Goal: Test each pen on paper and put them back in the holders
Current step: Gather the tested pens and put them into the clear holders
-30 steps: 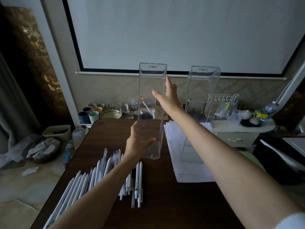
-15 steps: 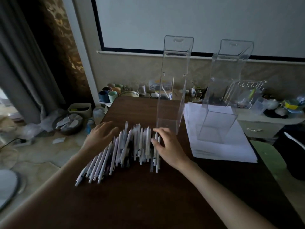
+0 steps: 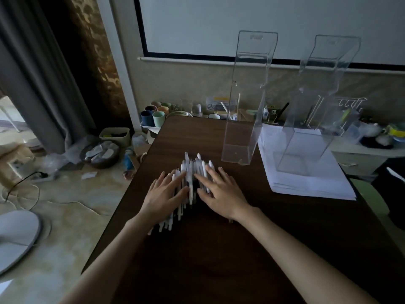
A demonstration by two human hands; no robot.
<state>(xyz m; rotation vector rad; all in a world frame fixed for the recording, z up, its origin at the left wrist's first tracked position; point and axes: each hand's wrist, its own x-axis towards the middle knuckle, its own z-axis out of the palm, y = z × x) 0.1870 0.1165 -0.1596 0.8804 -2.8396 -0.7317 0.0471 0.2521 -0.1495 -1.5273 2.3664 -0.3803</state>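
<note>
On the dark wooden table (image 3: 197,260), the left hand (image 3: 163,194) lies flat with its fingers straight, pressing on the left flank of a heap of white pens (image 3: 188,166). It grips none of them. The pens lie side by side in the middle of the table, with their tips pointing away from the person. The right hand (image 3: 221,191) mirrors the left on the heap's other flank, also flat and holding nothing. The two palms seem set to squeeze the loose pens into one tidy bundle. Just beyond the heap, the left clear holder (image 3: 245,106) stands upright and empty. To its right lies a stack of white paper (image 3: 317,185), presumably for test strokes. The right clear holder (image 3: 311,119) stands on that stack, also empty, so no pens have gone back yet.
</note>
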